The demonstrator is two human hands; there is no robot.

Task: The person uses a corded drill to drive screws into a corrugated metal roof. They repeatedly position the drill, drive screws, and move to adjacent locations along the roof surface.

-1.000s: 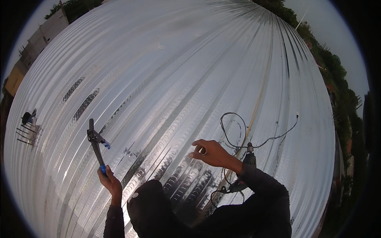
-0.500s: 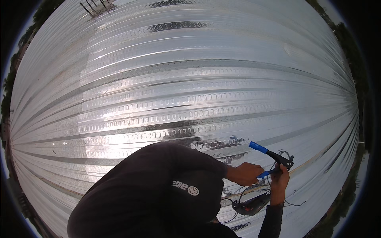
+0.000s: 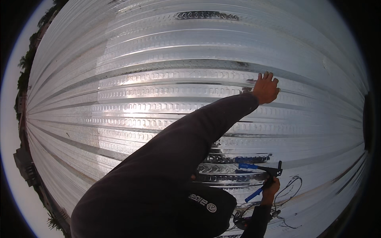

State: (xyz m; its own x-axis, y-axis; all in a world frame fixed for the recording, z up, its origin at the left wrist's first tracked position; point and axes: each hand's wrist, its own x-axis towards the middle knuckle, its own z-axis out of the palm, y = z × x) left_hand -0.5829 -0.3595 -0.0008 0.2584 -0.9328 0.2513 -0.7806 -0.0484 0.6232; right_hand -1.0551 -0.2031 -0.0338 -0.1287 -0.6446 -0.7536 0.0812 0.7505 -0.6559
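Note:
My left arm stretches forward across the ribbed metal sheeting (image 3: 158, 75). At its end my left hand (image 3: 266, 88) is open, its fingers spread over a raised rib; whether it presses on the metal I cannot tell. Nearer, at the lower right, my right hand (image 3: 270, 189) is wrapped round the black part of a hand riveter (image 3: 273, 171). The riveter's two blue-gripped handles spread apart, pointing left and down-left. Below that hand lies a dark corded tool (image 3: 242, 223), partly hidden by my sleeve and a dark cap.
A thin black cable (image 3: 297, 184) loops over the sheeting right of my right hand. Sheet ribs run left to right, with shiny embossed strips between them. Beyond the left edge stand trees (image 3: 27, 57) and a dark building (image 3: 24, 162).
My left hand has left the riveter's lower handle and reached forward onto the sheeting. The riveter has shifted left and down in my right hand, and the view has turned.

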